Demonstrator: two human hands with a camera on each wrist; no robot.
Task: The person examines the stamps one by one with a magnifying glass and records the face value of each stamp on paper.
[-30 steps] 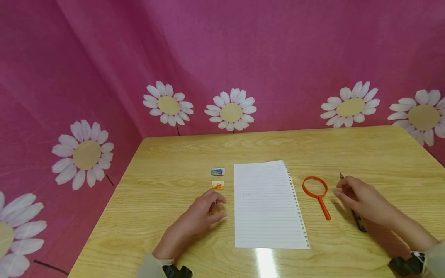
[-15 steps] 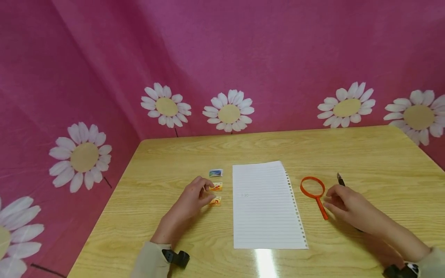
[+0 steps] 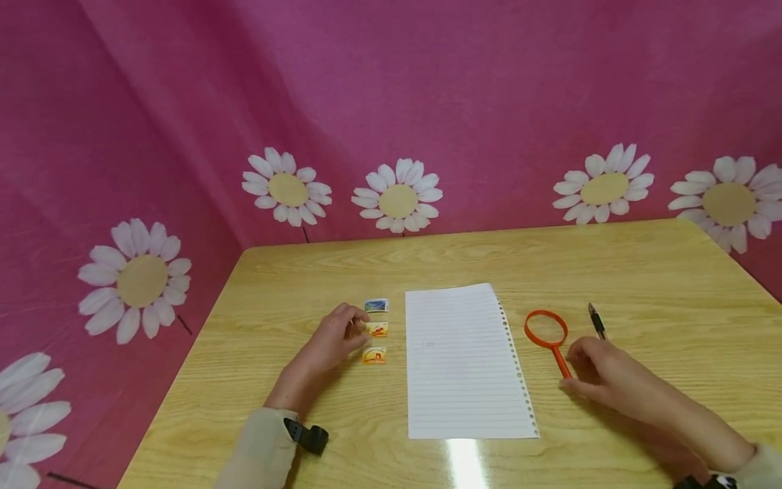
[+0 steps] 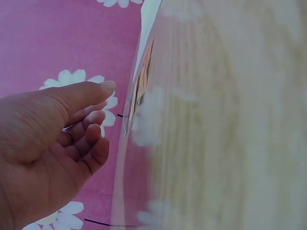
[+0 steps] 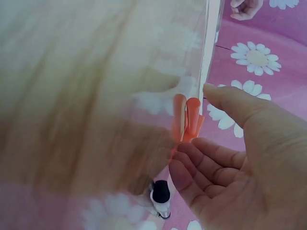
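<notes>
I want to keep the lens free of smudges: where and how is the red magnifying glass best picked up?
Probably by the handle, pinched across its width from the right, where the right hand is: the handle is slim and straight, and sticks out on the near side of the round lens.

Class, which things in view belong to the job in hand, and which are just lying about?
Likely in the job:
orange magnifying glass, by the right hand
three small picture cards, by the left hand

Seemingly lying about, unheld:
lined paper
black pen, partly hidden
</notes>
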